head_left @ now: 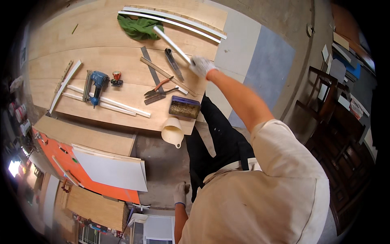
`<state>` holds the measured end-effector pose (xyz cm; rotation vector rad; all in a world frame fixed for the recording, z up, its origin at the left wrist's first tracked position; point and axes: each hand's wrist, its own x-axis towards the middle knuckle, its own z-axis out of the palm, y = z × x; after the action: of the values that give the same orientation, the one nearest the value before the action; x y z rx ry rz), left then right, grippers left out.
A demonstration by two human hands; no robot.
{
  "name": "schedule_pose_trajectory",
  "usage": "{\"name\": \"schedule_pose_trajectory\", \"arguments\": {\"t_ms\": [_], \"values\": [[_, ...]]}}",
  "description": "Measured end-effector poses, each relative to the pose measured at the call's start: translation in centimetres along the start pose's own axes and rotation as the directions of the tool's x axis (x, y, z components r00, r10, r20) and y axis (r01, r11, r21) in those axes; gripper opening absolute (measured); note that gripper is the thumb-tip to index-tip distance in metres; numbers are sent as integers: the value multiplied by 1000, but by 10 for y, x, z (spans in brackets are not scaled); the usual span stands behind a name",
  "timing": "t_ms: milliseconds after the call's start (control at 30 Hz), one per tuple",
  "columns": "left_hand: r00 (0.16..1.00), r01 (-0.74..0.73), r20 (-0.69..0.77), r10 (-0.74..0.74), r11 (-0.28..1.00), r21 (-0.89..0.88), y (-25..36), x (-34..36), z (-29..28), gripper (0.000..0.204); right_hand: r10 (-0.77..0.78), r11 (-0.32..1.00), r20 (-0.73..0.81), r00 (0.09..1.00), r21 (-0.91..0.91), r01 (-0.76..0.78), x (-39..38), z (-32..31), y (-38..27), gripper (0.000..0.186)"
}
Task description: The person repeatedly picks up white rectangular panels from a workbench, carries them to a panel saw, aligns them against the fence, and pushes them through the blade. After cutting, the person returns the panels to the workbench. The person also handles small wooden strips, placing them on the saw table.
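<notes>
I see the white trim strip [172, 44] slanting above the plywood bench [97, 36], its far end over the green rag [139, 27]. My right hand [202, 66], gloved, is wrapped tight around its near end. My left hand [180, 193], also gloved, hangs low by my side with the fingers curled loosely, holding nothing. Just beside the strip lie a utility knife [173, 63] and a steel ruler [151, 68]; pliers [159, 88], a wire brush [185, 107], a cream funnel [172, 131] and a blue nail gun [96, 83] sit nearer.

bright even daylight | fisheye-bent, dark rim | edges blurred
</notes>
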<state>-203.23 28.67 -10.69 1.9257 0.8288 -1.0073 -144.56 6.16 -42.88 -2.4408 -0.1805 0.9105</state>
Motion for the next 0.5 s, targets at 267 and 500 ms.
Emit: {"name": "schedule_pose_trajectory", "arguments": {"t_ms": [267, 500], "values": [[920, 257, -47, -390, 687, -680, 127, 42, -42, 39, 11, 969, 129, 992, 243, -42, -114, 26, 19, 27], [844, 419, 108, -525, 519, -745, 101, 25, -12, 43, 15, 960, 161, 987, 275, -60, -109, 17, 29, 37]]}}
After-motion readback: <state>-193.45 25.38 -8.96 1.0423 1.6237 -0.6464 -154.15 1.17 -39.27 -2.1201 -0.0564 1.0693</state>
